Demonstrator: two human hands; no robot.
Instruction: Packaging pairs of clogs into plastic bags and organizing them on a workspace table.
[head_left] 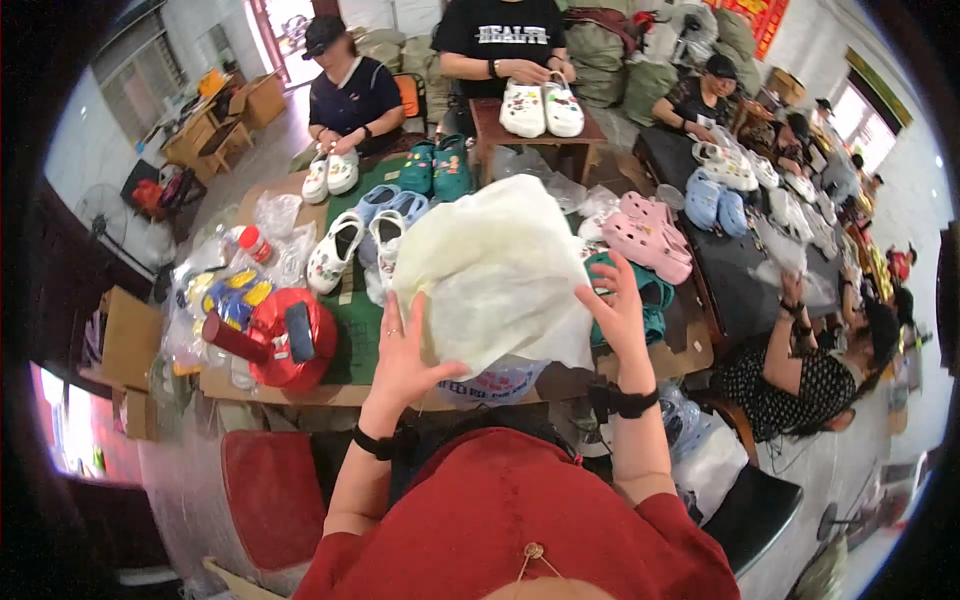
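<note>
A thin, translucent white sheet or bag (500, 275) spreads out in front of me above the table. At its left edge my left hand (405, 350) touches it, fingers and thumb stretched apart. By its right edge is my right hand (618, 305), fingers spread and curved. I see neither hand closed round the sheet. White clogs (338, 252) with charms stand left of it, partly behind it. Pink clogs (648, 238) and dark green clogs (650, 295) lie to the right, beside my right hand.
A red container (285, 345) with a dark flat object on top stands at the table's left front. Clear plastic bags (285, 225) and a red-capped bottle (255, 244) lie behind it. Co-workers handle white clogs (543, 108) across the table. A black table (715, 265) stands to the right.
</note>
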